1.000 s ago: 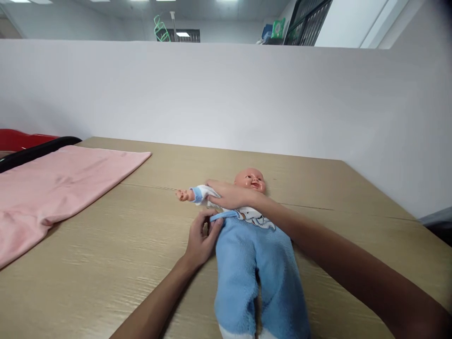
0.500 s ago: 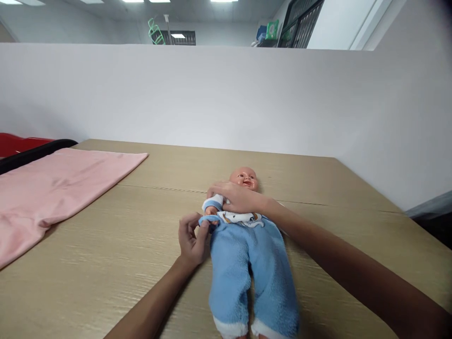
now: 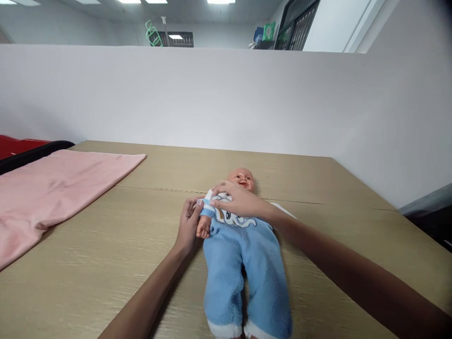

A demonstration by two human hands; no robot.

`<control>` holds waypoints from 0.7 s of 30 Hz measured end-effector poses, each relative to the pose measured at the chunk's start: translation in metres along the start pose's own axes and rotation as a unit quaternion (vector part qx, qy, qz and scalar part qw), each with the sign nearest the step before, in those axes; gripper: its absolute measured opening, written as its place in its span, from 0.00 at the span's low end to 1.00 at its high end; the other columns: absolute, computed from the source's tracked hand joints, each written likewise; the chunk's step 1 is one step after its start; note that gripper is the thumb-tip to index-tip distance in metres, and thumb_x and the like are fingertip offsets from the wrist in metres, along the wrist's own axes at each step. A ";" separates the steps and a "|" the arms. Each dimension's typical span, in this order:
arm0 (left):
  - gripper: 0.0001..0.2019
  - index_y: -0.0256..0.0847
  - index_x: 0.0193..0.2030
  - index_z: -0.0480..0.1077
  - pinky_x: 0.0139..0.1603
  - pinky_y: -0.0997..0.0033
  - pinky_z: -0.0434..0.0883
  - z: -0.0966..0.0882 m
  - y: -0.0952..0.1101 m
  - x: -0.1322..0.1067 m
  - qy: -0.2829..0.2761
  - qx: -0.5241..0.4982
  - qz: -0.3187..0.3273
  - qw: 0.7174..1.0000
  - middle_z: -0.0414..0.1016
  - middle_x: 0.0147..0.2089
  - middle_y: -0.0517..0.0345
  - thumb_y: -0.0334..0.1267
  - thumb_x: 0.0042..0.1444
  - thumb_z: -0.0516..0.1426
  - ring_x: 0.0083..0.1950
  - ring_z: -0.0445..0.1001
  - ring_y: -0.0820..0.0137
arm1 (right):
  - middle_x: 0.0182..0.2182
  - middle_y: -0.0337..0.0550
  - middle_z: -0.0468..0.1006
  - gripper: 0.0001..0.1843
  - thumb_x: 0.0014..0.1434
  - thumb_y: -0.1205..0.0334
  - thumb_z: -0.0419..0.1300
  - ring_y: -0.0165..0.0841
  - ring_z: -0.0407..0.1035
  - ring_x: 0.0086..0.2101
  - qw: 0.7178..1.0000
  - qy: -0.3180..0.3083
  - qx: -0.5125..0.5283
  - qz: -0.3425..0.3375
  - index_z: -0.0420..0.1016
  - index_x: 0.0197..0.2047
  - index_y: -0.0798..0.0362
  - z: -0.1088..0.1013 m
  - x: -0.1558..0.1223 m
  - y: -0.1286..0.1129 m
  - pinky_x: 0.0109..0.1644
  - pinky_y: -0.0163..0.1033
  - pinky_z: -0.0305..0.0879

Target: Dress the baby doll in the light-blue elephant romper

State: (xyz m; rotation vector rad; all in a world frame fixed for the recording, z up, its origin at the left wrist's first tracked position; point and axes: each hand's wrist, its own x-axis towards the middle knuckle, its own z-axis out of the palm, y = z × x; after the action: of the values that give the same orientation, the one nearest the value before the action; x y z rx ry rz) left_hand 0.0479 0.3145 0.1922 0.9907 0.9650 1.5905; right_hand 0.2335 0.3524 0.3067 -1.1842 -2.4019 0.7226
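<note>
A baby doll (image 3: 243, 178) lies face up on the table, head away from me, in a blue and white outfit (image 3: 228, 273) with an animal print on the chest. My left hand (image 3: 190, 221) pinches the blue-cuffed sleeve (image 3: 207, 209) on the doll's arm at the left of the view. From that cuff the doll's bare hand (image 3: 204, 227) sticks out. My right hand (image 3: 236, 200) reaches across the chest, its thumb and fingers closed on the upper part of the same sleeve. It covers part of the print and the doll's neck.
A pink cloth (image 3: 63, 188) is spread on the left of the wooden table (image 3: 106, 273). Behind it are a black edge (image 3: 42, 149) and a red object (image 3: 17, 145). A white partition (image 3: 197, 99) stands along the far side, and a dark object (image 3: 431, 219) is at the right.
The sleeve has been drawn down the doll's arm, and the doll's hand now shows below the cuff. My left hand has shifted up slightly along the arm; my right hand stays on the chest.
</note>
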 end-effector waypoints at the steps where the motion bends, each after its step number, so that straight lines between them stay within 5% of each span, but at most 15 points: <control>1: 0.21 0.45 0.41 0.74 0.49 0.73 0.75 -0.001 -0.001 0.002 -0.007 -0.004 -0.011 1.000 0.78 0.43 0.60 0.58 0.56 0.70 0.45 0.77 0.69 | 0.57 0.54 0.83 0.12 0.73 0.59 0.61 0.42 0.75 0.59 0.999 0.019 -0.013 0.028 0.81 0.54 0.54 0.005 -0.002 -0.003 0.66 0.45 0.66; 7: 0.26 0.44 0.42 0.72 0.36 0.71 0.73 0.000 -0.011 0.027 -0.037 -0.005 -0.079 0.996 0.77 0.34 0.64 0.59 0.49 0.73 0.33 0.74 0.70 | 0.52 0.61 0.85 0.15 0.78 0.63 0.51 0.43 0.79 0.51 0.987 0.061 -0.089 0.123 0.74 0.56 0.62 0.029 0.003 -0.009 0.52 0.41 0.67; 12: 0.28 0.44 0.38 0.71 0.46 0.71 0.75 -0.001 -0.011 0.036 -0.062 -0.015 -0.090 0.994 0.79 0.39 0.62 0.60 0.43 0.76 0.41 0.77 0.69 | 0.50 0.59 0.86 0.16 0.76 0.55 0.56 0.45 0.79 0.50 0.977 0.081 -0.139 0.140 0.76 0.54 0.59 0.029 0.002 -0.006 0.49 0.41 0.66; 16: 0.30 0.44 0.44 0.70 0.38 0.72 0.74 -0.006 -0.009 0.033 -0.098 -0.015 -0.126 0.987 0.81 0.39 0.61 0.60 0.47 0.75 0.35 0.76 0.71 | 0.48 0.59 0.87 0.16 0.74 0.52 0.59 0.47 0.79 0.50 0.971 0.086 -0.169 0.143 0.80 0.48 0.56 0.028 -0.002 -0.008 0.50 0.42 0.66; 21: 0.27 0.43 0.48 0.70 0.36 0.71 0.74 0.003 -0.014 0.046 -0.113 -0.007 -0.147 0.983 0.79 0.39 0.62 0.57 0.54 0.73 0.33 0.75 0.71 | 0.53 0.57 0.86 0.17 0.76 0.55 0.54 0.46 0.79 0.54 0.967 0.096 -0.178 0.158 0.79 0.54 0.57 0.031 0.004 -0.010 0.54 0.42 0.67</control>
State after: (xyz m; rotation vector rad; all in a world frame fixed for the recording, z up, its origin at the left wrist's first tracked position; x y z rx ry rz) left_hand 0.0473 0.3619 0.1871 0.9472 0.8944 1.2102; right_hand 0.2087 0.3416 0.2876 -1.7221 -2.2621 0.2446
